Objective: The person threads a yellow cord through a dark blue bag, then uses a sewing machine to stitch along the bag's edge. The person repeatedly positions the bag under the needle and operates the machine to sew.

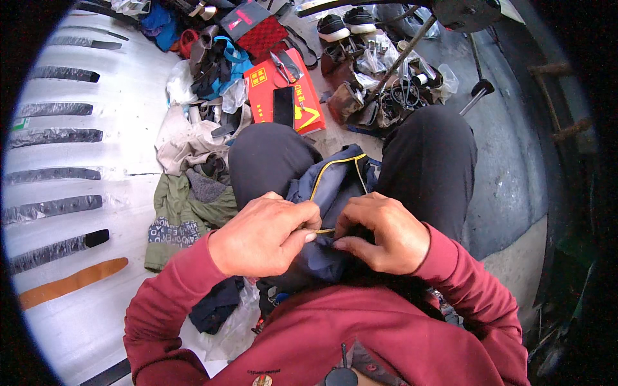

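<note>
Across my lap lies a dark blue-grey cloth piece [335,186] edged with yellow trim; it could be a bag or a garment, and its full shape is hidden between my knees. My left hand [264,235] pinches the yellow-trimmed edge between thumb and fingers. Just to its right, my right hand [386,235] is closed, fingers curled and thumb close to the forefinger, on the same cloth. A short stretch of yellow edge shows between the two hands. Whether anything small sits in the fingertips cannot be made out.
Beyond my left knee, a black phone [283,107] and scissors [286,67] lie on a red box [315,103]. A brown bag [344,100] of tools stands ahead. Clothes [187,199] are heaped at left, beside dark strips [55,209] and an orange-brown strip [74,283].
</note>
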A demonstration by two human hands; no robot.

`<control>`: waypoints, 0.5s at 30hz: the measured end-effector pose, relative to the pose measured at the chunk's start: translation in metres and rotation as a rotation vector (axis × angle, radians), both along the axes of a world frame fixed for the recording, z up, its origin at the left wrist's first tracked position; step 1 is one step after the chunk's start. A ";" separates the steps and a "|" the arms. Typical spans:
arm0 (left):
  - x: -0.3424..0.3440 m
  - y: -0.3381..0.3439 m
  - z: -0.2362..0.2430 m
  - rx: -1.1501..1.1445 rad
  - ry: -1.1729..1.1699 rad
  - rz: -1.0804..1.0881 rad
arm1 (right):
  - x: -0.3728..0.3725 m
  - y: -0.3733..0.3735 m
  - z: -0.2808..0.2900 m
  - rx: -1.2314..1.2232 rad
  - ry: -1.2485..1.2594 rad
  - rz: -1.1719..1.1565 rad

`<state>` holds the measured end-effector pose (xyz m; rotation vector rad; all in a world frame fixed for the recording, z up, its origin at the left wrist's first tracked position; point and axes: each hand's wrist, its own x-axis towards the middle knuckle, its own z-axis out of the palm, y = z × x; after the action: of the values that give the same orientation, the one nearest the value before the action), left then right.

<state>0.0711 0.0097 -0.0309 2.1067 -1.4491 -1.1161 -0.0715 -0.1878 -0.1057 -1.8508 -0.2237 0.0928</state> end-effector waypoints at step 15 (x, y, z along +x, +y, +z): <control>-0.002 0.001 -0.002 0.033 -0.031 -0.035 | 0.001 0.010 0.003 0.255 0.200 -0.159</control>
<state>0.0688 0.0112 -0.0325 2.1382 -1.4975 -1.1328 -0.0701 -0.1780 -0.1030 -1.5866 0.0502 0.1317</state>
